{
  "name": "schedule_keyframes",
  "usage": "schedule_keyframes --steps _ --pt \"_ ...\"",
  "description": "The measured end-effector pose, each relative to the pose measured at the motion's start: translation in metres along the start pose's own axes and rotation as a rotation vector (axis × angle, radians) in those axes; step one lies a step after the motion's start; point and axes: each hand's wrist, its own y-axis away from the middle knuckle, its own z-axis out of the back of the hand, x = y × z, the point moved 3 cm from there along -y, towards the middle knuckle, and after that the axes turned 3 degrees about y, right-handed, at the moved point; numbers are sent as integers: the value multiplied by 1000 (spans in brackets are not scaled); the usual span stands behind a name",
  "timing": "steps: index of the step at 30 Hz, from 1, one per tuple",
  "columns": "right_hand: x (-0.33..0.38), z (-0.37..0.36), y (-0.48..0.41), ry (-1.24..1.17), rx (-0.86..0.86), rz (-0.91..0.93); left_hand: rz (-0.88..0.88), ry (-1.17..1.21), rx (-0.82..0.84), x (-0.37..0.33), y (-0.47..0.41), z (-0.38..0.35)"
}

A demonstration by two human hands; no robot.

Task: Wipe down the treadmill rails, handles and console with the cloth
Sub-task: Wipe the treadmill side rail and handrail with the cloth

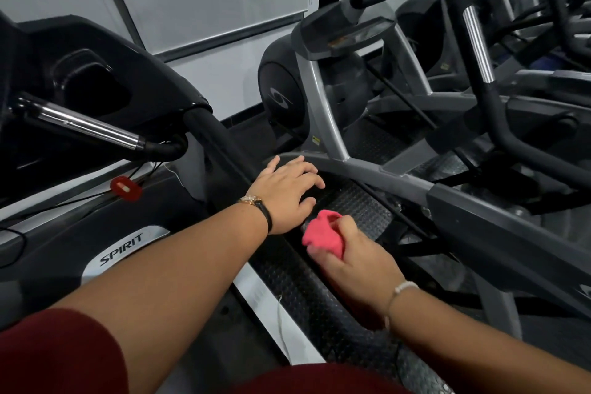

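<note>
Right hand (351,261) grips bunched pink cloth (321,233), just beside left hand (287,192), which lies spread over the black handrail (217,141). Rail's long axis climbs up-left from the cloth toward the console (96,80).

"SPIRIT" stands in dark slanted capitals on a silver badge (124,249) on the treadmill (64,233). A yellow sticker (316,140) on the neighbouring elliptical (324,99) is too small to read.
</note>
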Motion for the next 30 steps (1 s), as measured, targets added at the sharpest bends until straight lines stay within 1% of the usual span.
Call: schedule_keyframes --steps 2,3,6,7,8,11,13,15,17,18,19,20,21,22,23,24,26,27,30 --pt "-8 1 -6 -212 -49 -52 0 4 -3 1 0 0" --pt "-11 1 -10 -258 -84 -66 0 7 -5 1 0 0" --pt "-14 -1 -14 -296 -139 -90 -1 11 -8 1 0 0" --pt "-12 0 -14 -286 -149 -72 -2 11 -9 2 0 0" --pt "-10 1 -12 -252 -157 -25 -2 13 -10 2 0 0" --pt "-3 -2 7 53 -125 206 -5 14 -10 2 0 0" --pt "-4 -4 24 203 -96 339 -7 16 -14 1 0 0" --pt "-10 -6 32 270 -173 438 -9 20 -22 2 0 0" --pt "-18 -7 30 276 -229 460 -10 22 -27 2 0 0" --pt "-20 -7 25 237 -247 466 -10 24 -28 3 0 -1" --pt "-18 -5 20 152 -264 460 -10 27 -30 3 0 -1" --pt "-15 -3 14 18 -287 420 -10 30 -31 3 0 0" --pt "-14 3 8 -110 -304 353 -11 32 -32 3 0 0" --pt "-17 6 1 -224 -321 235 -12 33 -33 3 0 0" --pt "-20 8 -1 -242 -317 113 -12 34 -32 3 1 0" --pt "-20 7 -2 -244 -314 46 -11 33 -31 3 1 0" --pt "-9 6 4 -51 -378 184 -11 33 -31 3 1 0" --pt "-3 0 11 77 -358 261 -11 34 -34 3 1 0" --pt "8 -11 24 264 -257 422 -13 36 -35 3 0 0"
